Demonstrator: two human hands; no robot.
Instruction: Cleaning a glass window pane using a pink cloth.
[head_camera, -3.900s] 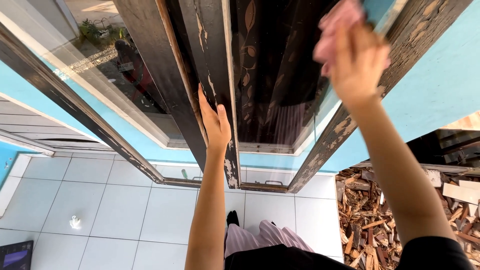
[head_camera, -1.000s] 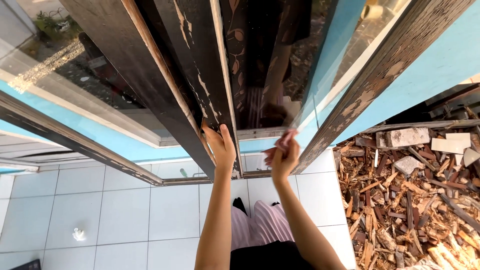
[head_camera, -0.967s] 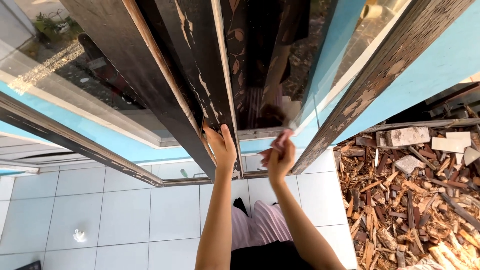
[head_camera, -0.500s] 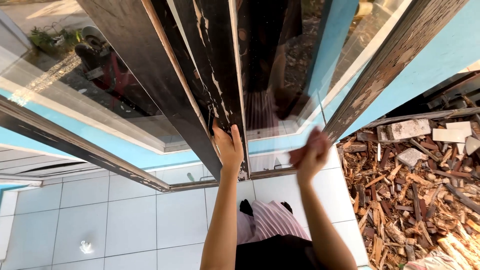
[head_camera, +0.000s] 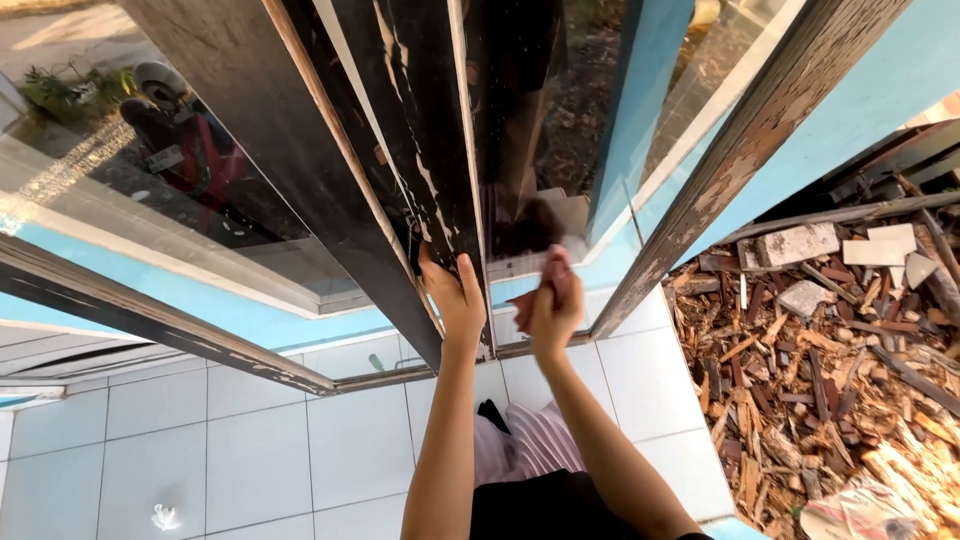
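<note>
L hand (head_camera: 455, 300) flat on dark peeling frame (head_camera: 425, 190), fingers wrapped round its edge; R hand (head_camera: 553, 305) closed on pink cloth (head_camera: 556, 272), pressed at bottom of glass (head_camera: 560, 130); wood scrap pile (head_camera: 830, 380) to right; white tile floor (head_camera: 250, 440) below.

The left hand (head_camera: 455, 300) grips the window frame (head_camera: 430, 190), the right hand (head_camera: 553, 305) presses a cloth (head_camera: 556, 268) just right of it, wood scraps (head_camera: 830, 370) farther right on the floor (head_camera: 250, 440).

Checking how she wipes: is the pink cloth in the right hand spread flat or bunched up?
Bunched up. The pink cloth shows only as a small wad pinched in the right hand, pressed at the glass pane's lower edge.
</note>
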